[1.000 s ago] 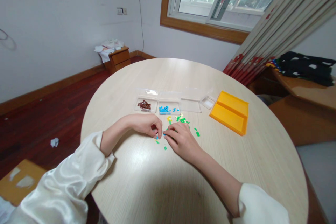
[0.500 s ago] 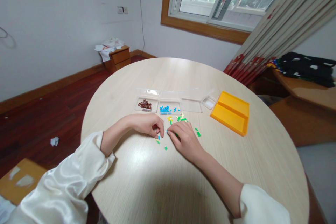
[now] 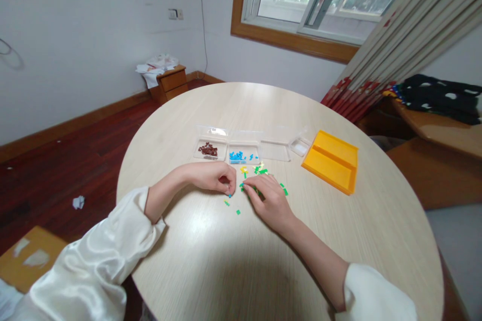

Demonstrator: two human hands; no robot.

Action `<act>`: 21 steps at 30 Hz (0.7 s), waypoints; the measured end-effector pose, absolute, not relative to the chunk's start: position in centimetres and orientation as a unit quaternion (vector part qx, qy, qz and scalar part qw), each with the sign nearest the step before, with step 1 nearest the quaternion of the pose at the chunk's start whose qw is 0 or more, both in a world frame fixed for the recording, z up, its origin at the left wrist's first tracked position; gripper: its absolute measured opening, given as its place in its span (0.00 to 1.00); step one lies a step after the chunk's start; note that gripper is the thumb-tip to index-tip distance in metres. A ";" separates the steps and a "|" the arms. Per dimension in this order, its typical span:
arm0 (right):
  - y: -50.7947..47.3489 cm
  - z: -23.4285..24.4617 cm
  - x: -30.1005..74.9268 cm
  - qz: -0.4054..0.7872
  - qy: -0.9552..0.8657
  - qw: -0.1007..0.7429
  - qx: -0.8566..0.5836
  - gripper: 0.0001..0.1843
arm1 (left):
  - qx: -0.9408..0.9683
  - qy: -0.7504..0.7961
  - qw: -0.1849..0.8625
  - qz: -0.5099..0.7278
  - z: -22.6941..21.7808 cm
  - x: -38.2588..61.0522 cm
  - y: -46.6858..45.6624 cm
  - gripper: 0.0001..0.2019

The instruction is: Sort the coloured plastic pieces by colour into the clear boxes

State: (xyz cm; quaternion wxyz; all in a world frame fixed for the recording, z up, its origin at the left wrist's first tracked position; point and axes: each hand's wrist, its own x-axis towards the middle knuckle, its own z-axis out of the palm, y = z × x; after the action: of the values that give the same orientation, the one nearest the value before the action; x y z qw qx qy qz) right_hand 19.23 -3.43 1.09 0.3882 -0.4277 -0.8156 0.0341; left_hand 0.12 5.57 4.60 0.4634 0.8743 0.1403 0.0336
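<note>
My left hand [image 3: 216, 178] is closed in a pinch, with a small blue toy brick [image 3: 229, 195] showing at the fingertips. My right hand [image 3: 270, 199] faces it, thumb and index finger together on another tiny blue brick [image 3: 243, 184]. Small green bricks [image 3: 260, 170] and yellow bricks [image 3: 244, 170] lie loose beyond the hands, some partly hidden by the right fingers. A yellow-green piece [image 3: 226, 203] and a green piece [image 3: 238, 212] rest on the table nearer me. Blue bricks [image 3: 237, 156] fill part of a clear box [image 3: 259, 153] just past the hands.
Another clear box [image 3: 225, 153] holds brown bricks [image 3: 208, 149]. To the right stand an open clear box [image 3: 276, 152], a smaller clear box [image 3: 300, 147] and a yellow two-part tray [image 3: 337, 170]. All rest on a round wooden table [image 3: 256, 100].
My left hand has taken hold of a small blue brick that lay by its fingertips. My right hand has shifted slightly right and away from me, with its blue brick.
</note>
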 end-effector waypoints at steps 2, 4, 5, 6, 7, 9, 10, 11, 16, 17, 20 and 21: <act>-3.5 1.1 19.3 0.039 -0.808 0.400 -0.430 0.07 | 0.872 0.159 0.462 0.041 4.7 0.1 5.5 0.05; -3.5 1.2 19.3 0.046 -0.799 0.410 -0.438 0.07 | 0.865 0.192 0.461 0.049 4.9 0.1 5.4 0.05; -3.5 1.3 19.3 0.050 -0.794 0.414 -0.442 0.07 | 0.861 0.209 0.461 0.056 4.9 0.1 5.3 0.06; -3.5 1.3 19.3 0.054 -0.789 0.419 -0.445 0.07 | 0.856 0.224 0.462 0.066 5.0 0.2 5.3 0.06; -3.6 1.3 19.4 0.057 -0.785 0.425 -0.448 0.07 | 0.850 0.235 0.465 0.078 5.0 0.3 5.2 0.06; -3.6 1.3 19.4 0.066 -0.774 0.438 -0.453 0.07 | 0.835 0.246 0.481 0.105 4.9 0.5 5.2 0.06; -3.5 1.3 19.4 0.072 -0.768 0.444 -0.455 0.07 | 0.826 0.249 0.491 0.120 4.9 0.6 5.1 0.06; -3.5 1.3 19.4 0.079 -0.763 0.448 -0.459 0.08 | 0.818 0.252 0.500 0.133 4.8 0.7 5.1 0.06; -3.5 1.2 19.5 0.111 -0.738 0.457 -0.485 0.07 | 0.792 0.269 0.523 0.163 4.3 1.2 4.9 0.06; -3.5 1.2 19.5 0.115 -0.732 0.458 -0.491 0.07 | 0.790 0.272 0.523 0.166 4.2 1.3 4.9 0.05; -3.5 1.0 19.5 0.123 -0.720 0.462 -0.504 0.06 | 0.784 0.281 0.526 0.175 4.0 1.4 4.9 0.04; -3.5 0.9 19.5 0.124 -0.717 0.463 -0.506 0.06 | 0.779 0.284 0.530 0.178 3.9 1.4 4.8 0.04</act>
State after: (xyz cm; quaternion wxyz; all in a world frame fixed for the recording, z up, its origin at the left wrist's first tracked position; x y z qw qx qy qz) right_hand 19.50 -3.49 0.95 0.4626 -0.5060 -0.7173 0.1241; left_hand 1.42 4.84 3.94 0.5305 0.7787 0.2836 0.1784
